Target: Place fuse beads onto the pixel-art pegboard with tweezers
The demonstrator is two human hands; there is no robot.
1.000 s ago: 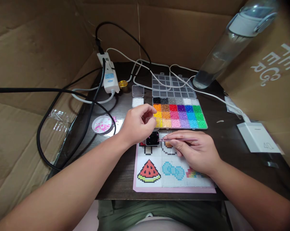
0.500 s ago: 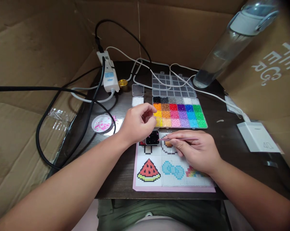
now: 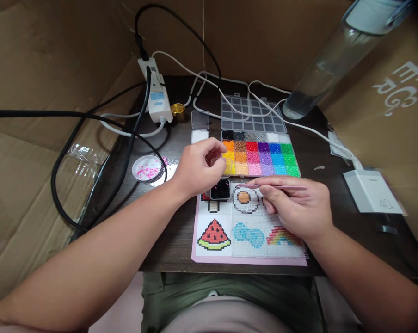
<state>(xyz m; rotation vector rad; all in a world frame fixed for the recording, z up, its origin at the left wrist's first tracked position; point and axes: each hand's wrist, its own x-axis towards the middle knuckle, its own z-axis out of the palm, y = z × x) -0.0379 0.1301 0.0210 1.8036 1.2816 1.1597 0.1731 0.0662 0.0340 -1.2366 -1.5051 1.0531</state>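
I watch the right hand (image 3: 299,203) pinch pink tweezers (image 3: 285,187) over the fried-egg pattern (image 3: 244,198) beneath a clear pegboard (image 3: 261,218), while the left hand (image 3: 204,166), its hold unclear, curls at the black-bead box (image 3: 220,189) between them, apparently steadying it for short reaches.

Dim, soft light; glare streaks the clear shiny plastic tape (image 3: 79,163); wide-angle distortion leans the tall transparent cylindrical bottle (image 3: 325,64) outward; upper-right corner blackened.
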